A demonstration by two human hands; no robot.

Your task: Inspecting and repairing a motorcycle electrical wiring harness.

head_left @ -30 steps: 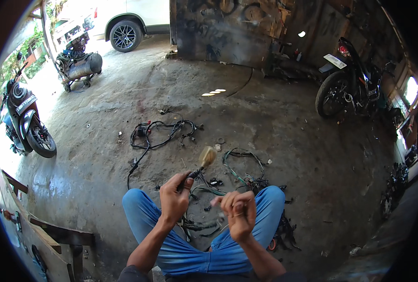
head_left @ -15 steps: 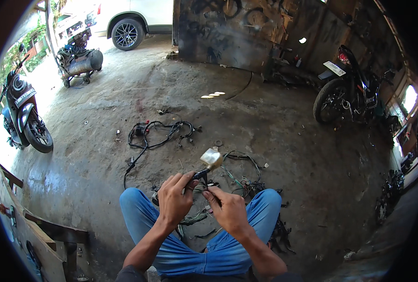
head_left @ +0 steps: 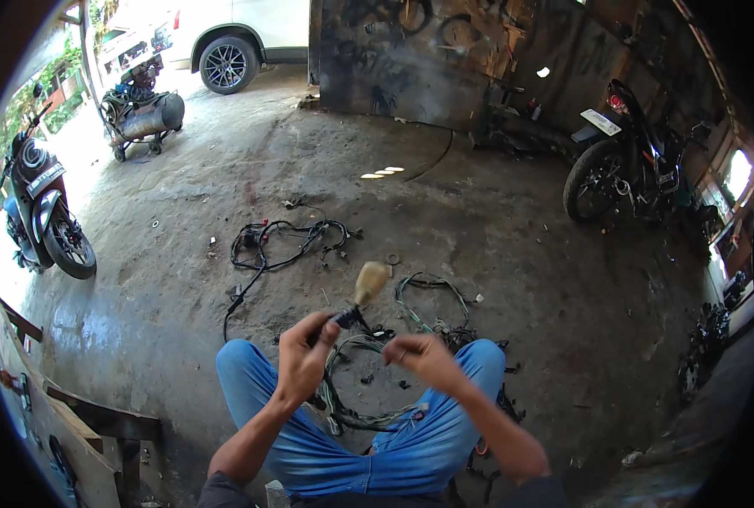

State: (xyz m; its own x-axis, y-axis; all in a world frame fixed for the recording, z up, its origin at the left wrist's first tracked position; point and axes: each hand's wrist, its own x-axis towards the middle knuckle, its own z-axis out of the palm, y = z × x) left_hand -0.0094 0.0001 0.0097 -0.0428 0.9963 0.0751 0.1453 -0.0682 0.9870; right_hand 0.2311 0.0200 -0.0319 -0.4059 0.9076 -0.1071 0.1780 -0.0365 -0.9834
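My left hand [head_left: 302, 356] is closed around the black stem of a turn-signal lamp [head_left: 371, 284]. Its cream, bulb-shaped housing points up and away from me, and a short dark lead hangs at the stem. To the right, my right hand [head_left: 426, 359] is apart from the lamp, slightly blurred, its fingers bent together. Whatever they pinch, if anything, is too small to make out. Beneath both hands a coil of green and white wires [head_left: 335, 394] lies between my knees. Just beyond the right knee, a wiring loop [head_left: 432, 279] rests on the floor.
A black wiring harness [head_left: 292, 229] lies ahead on the concrete floor. Motorcycles stand at the left [head_left: 51, 212] and right [head_left: 623, 169]. An air compressor [head_left: 144, 118] and a white car [head_left: 263, 30] are at the far left. A wooden bench [head_left: 97, 415] is near left.
My right hand has moved away from the lamp's stem to the right. The lamp has turned, so its pale, shiny face no longer shows; my left hand has shifted slightly left with it.
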